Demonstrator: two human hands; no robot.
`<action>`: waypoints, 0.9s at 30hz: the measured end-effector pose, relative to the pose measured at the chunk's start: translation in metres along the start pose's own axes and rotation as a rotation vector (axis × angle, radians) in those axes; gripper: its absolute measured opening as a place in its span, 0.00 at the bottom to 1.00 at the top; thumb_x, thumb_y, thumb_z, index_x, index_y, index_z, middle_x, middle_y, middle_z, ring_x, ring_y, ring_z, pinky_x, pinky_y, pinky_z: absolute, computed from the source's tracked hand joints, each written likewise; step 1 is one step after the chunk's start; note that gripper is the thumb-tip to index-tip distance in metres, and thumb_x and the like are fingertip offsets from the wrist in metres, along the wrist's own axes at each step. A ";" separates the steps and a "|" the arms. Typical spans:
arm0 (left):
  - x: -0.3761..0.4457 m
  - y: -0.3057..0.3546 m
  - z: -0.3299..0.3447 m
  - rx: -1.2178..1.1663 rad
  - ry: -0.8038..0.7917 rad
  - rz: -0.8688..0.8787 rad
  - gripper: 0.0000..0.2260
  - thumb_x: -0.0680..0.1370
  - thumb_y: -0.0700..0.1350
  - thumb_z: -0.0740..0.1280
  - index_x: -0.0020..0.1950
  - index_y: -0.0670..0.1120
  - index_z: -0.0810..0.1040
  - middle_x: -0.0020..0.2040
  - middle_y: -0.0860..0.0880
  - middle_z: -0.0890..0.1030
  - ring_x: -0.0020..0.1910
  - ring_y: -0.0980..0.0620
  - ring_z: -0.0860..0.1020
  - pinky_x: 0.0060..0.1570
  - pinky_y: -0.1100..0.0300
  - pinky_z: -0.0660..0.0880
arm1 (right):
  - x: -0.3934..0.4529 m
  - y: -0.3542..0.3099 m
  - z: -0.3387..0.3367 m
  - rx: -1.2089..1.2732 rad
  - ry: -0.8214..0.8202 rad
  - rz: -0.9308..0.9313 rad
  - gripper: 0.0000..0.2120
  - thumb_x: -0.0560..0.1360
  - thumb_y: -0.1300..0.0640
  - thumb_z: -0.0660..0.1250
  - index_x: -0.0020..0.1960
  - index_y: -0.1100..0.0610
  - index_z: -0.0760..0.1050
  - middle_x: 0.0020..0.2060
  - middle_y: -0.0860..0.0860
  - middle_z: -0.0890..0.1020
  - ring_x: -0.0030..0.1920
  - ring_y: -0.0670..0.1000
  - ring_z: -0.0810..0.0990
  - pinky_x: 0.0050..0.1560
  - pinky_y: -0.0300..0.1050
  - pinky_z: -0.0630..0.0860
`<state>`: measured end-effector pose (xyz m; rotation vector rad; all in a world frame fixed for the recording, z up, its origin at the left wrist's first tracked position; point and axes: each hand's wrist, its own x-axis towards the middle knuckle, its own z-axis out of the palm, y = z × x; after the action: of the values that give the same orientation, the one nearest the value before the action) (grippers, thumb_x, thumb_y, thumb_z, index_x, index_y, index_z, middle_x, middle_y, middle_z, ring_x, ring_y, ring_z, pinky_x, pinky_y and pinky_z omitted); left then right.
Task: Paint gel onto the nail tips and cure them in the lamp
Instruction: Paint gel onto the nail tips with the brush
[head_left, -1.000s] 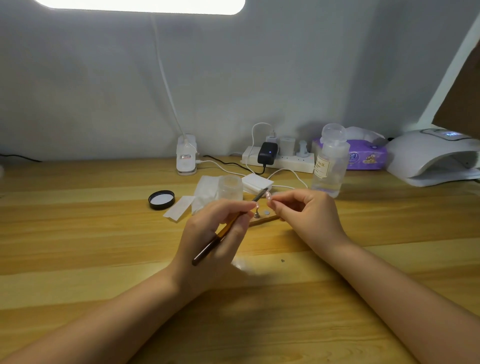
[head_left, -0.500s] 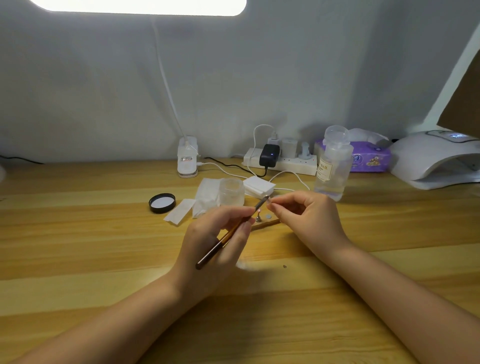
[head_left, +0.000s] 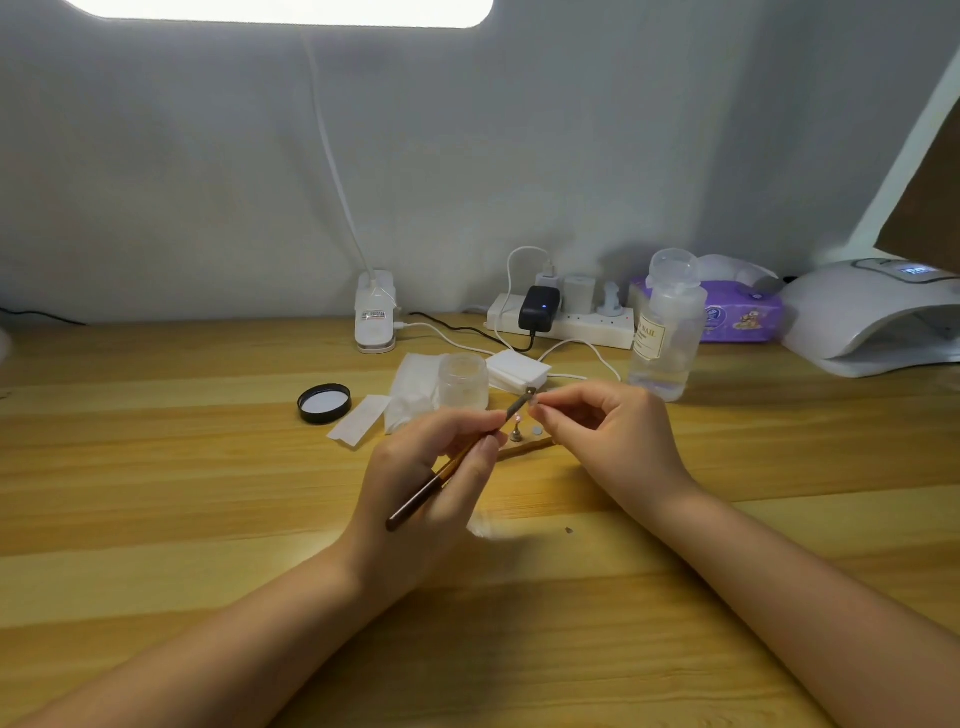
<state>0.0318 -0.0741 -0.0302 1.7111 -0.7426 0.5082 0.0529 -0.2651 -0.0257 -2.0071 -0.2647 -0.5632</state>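
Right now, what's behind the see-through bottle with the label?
Behind the clear bottle sits a purple wipes pack with something white on top. The pack's left end is covered by the bottle, so I cannot see it.

Both forearms reach in from the near edge. The left hand curls its fingers round a thin brush; the right hand, just beside it, pinches thumb and forefinger together.
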 end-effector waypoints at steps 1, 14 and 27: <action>0.000 0.000 0.000 -0.004 -0.008 0.004 0.11 0.76 0.48 0.65 0.55 0.47 0.81 0.47 0.47 0.85 0.48 0.46 0.83 0.46 0.41 0.79 | 0.000 0.000 0.000 -0.003 -0.002 0.000 0.06 0.71 0.60 0.73 0.46 0.51 0.83 0.39 0.46 0.84 0.40 0.42 0.82 0.43 0.35 0.79; 0.003 0.001 0.002 0.033 0.035 0.022 0.12 0.76 0.48 0.63 0.55 0.42 0.79 0.46 0.46 0.83 0.46 0.49 0.83 0.45 0.49 0.80 | 0.001 0.003 0.000 0.017 0.011 0.029 0.05 0.72 0.60 0.73 0.47 0.53 0.84 0.39 0.46 0.85 0.40 0.42 0.82 0.44 0.37 0.79; 0.001 -0.002 0.000 0.013 -0.023 0.017 0.10 0.76 0.47 0.65 0.54 0.47 0.81 0.45 0.46 0.84 0.46 0.46 0.83 0.45 0.43 0.79 | 0.000 0.001 0.000 0.026 -0.001 0.027 0.05 0.73 0.60 0.72 0.48 0.53 0.83 0.36 0.46 0.84 0.38 0.43 0.82 0.42 0.38 0.79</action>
<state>0.0335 -0.0737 -0.0305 1.7262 -0.7720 0.5069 0.0531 -0.2661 -0.0266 -1.9835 -0.2444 -0.5392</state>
